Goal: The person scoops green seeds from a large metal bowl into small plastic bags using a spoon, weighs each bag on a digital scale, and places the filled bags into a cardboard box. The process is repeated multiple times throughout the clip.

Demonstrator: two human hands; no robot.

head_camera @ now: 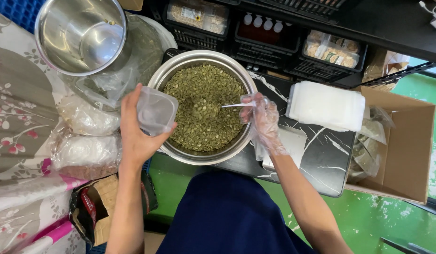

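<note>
A small clear plastic tub (156, 111) was gripped in the bare left hand (139, 133) and held over the near left rim of a large steel bowl (180, 67) filled with green seeds (204, 107). A thin white spoon (237, 104) was pinched in the right hand (264, 123), which was covered by a clear plastic glove, above the seeds. A stack of white lids (327, 106) was seen just right of the bowl on the black marbled table (328, 155).

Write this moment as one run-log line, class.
left hand: holds clear plastic tub | right hand: gloved, holds white spoon | steel bowl: green seeds | tub over bowl's left rim
</note>
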